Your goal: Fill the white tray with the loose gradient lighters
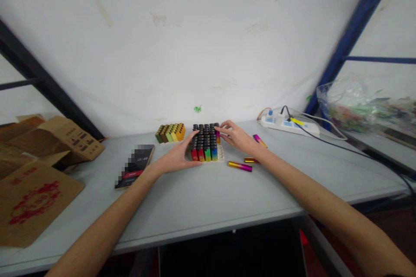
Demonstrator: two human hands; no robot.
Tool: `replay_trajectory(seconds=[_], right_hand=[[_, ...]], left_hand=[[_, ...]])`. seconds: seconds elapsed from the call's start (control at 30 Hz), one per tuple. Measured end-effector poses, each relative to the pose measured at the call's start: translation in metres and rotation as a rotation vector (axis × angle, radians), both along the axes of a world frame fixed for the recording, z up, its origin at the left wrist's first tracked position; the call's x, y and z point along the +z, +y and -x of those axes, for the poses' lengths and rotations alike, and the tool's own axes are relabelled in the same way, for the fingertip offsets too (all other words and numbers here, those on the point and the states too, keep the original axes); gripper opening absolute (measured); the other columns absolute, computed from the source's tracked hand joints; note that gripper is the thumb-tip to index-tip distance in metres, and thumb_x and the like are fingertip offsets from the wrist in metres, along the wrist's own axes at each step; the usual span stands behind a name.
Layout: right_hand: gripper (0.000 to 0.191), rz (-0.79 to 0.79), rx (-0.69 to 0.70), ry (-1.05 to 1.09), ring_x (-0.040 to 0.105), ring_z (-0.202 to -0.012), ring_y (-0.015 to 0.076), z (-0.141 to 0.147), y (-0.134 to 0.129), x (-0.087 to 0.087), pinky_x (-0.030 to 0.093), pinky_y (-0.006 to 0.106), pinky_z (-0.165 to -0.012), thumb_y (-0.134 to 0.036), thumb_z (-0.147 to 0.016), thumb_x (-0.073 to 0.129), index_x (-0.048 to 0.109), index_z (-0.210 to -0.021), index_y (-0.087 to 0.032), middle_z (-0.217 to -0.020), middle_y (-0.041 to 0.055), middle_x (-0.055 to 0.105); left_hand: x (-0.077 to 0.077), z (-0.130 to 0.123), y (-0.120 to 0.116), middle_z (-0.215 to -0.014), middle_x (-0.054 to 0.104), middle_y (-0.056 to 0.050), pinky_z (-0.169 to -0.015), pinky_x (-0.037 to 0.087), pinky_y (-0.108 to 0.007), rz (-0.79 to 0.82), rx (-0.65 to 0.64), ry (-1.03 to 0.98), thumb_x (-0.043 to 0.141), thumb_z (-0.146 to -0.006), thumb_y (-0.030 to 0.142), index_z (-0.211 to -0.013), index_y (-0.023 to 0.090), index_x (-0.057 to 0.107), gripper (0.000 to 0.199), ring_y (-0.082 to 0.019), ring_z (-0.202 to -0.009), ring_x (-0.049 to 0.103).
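Rows of upright lighters with black tops [204, 143] stand in a white tray [221, 154] near the wall. Their bodies show red, green and blue at the front. My left hand [178, 156] is spread round the left side of this block, thumb at the front edge. At the back right, the fingers of my right hand [235, 136] are closed on a purple and orange lighter [218, 137] at the block's edge. A yellow and purple lighter [240, 166] lies on the table, with others partly beside and behind my right forearm.
A second block of green and yellow lighters [170, 133] stands at the back left. A phone [135, 166] lies left of my left hand, beyond it cardboard boxes [39, 199]. A white power strip [290, 125] with cables sits at the back right, near plastic bags [364, 108].
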State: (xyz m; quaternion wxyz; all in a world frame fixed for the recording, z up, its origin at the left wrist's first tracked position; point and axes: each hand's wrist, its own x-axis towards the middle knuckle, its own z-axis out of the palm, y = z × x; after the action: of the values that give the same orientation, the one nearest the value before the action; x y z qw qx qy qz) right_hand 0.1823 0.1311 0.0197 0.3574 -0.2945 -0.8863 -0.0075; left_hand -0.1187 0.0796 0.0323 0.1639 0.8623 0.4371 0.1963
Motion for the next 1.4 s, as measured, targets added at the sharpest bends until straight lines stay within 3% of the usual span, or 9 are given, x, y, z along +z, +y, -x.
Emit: replay_trajectory(seconds=[0.17, 0.27, 0.37, 0.53, 0.63, 0.73, 1.0, 1.2, 1.4], right_hand=[[0.041, 0.026, 0.034, 0.04, 0.067, -0.107, 0.0237, 0.0, -0.001, 0.002, 0.054, 0.046, -0.101, -0.024, -0.104, 0.046, 0.056, -0.144, -0.024, -0.13, 0.0137, 0.061], [0.043, 0.081, -0.041, 0.086, 0.069, -0.098, 0.0221, -0.008, 0.002, 0.008, 0.055, 0.041, -0.094, -0.025, -0.107, 0.041, 0.046, -0.15, -0.021, -0.116, 0.0114, 0.071], [0.032, 0.135, -0.18, -0.036, 0.069, -0.086, 0.0204, -0.025, 0.011, 0.016, 0.053, 0.034, -0.087, -0.023, -0.106, 0.044, 0.059, -0.134, -0.015, -0.104, 0.0112, 0.074], [0.024, 0.299, -0.431, -0.4, 0.069, -0.094, 0.0262, -0.061, 0.024, 0.021, 0.05, 0.031, -0.08, -0.034, -0.097, 0.064, 0.072, -0.107, -0.013, -0.102, 0.0155, 0.074], [0.032, 0.412, -0.393, -0.479, 0.069, -0.094, 0.0265, -0.069, 0.024, 0.02, 0.049, 0.031, -0.077, -0.045, -0.093, 0.07, 0.073, -0.102, -0.015, -0.103, 0.0139, 0.075], [0.022, 0.48, -0.338, -0.491, 0.069, -0.091, 0.0236, -0.065, 0.02, 0.018, 0.048, 0.028, -0.076, -0.035, -0.092, 0.071, 0.072, -0.102, -0.015, -0.101, 0.0107, 0.076], [0.019, 0.385, -0.323, -0.411, 0.069, -0.096, 0.0241, -0.047, 0.019, 0.014, 0.05, 0.029, -0.081, -0.022, -0.096, 0.065, 0.067, -0.112, -0.013, -0.107, 0.0143, 0.075], [0.051, 0.319, -0.245, -0.237, 0.071, -0.098, 0.0235, -0.041, 0.017, 0.012, 0.052, 0.031, -0.087, -0.015, -0.098, 0.055, 0.043, -0.148, -0.011, -0.108, 0.0132, 0.077], [0.068, 0.271, -0.149, -0.091, 0.072, -0.086, 0.0221, -0.032, 0.01, 0.014, 0.054, 0.033, -0.082, -0.014, -0.095, 0.053, 0.028, -0.158, -0.011, -0.1, 0.0099, 0.077]], left_hand=[[0.001, 0.0, 0.0, -0.17, 0.026, -0.012, -0.123, 0.034, -0.045, -0.02, 0.004, 0.02, 0.074, -0.08, 0.065, -0.164, 0.027, 0.01, 0.113, -0.034, -0.151, 0.038], [0.003, 0.0, -0.001, -0.169, 0.027, -0.013, -0.123, 0.034, -0.045, 0.0, 0.007, 0.029, 0.074, -0.08, 0.063, -0.164, 0.026, 0.009, 0.113, -0.034, -0.15, 0.039], [0.005, -0.001, -0.002, -0.169, 0.028, -0.013, -0.123, 0.033, -0.047, 0.007, 0.016, 0.034, 0.074, -0.079, 0.062, -0.164, 0.026, 0.009, 0.113, -0.034, -0.15, 0.039], [0.006, -0.002, -0.003, -0.168, 0.029, -0.013, -0.123, 0.034, -0.047, 0.01, 0.018, 0.039, 0.074, -0.079, 0.062, -0.164, 0.026, 0.009, 0.113, -0.035, -0.149, 0.042], [0.004, -0.001, -0.002, -0.169, 0.029, -0.012, -0.122, 0.035, -0.045, -0.001, 0.013, 0.037, 0.074, -0.08, 0.062, -0.164, 0.026, 0.009, 0.113, -0.034, -0.149, 0.041], [0.001, 0.001, -0.001, -0.169, 0.029, -0.012, -0.122, 0.036, -0.045, -0.024, 0.005, 0.033, 0.075, -0.08, 0.064, -0.165, 0.027, 0.008, 0.114, -0.034, -0.15, 0.04], [-0.002, 0.002, 0.001, -0.17, 0.025, -0.011, -0.123, 0.034, -0.044, -0.026, 0.0, 0.025, 0.074, -0.08, 0.064, -0.165, 0.028, 0.008, 0.114, -0.033, -0.15, 0.039], [-0.002, 0.002, 0.001, -0.171, 0.023, -0.012, -0.123, 0.034, -0.047, -0.031, 0.018, 0.034, 0.075, -0.079, 0.065, -0.165, 0.027, 0.007, 0.116, -0.035, -0.15, 0.038], [0.0, 0.0, -0.001, -0.169, 0.028, -0.013, -0.123, 0.034, -0.048, -0.005, -0.003, 0.009, 0.075, -0.08, 0.063, -0.165, 0.028, 0.008, 0.113, -0.035, -0.149, 0.041]])
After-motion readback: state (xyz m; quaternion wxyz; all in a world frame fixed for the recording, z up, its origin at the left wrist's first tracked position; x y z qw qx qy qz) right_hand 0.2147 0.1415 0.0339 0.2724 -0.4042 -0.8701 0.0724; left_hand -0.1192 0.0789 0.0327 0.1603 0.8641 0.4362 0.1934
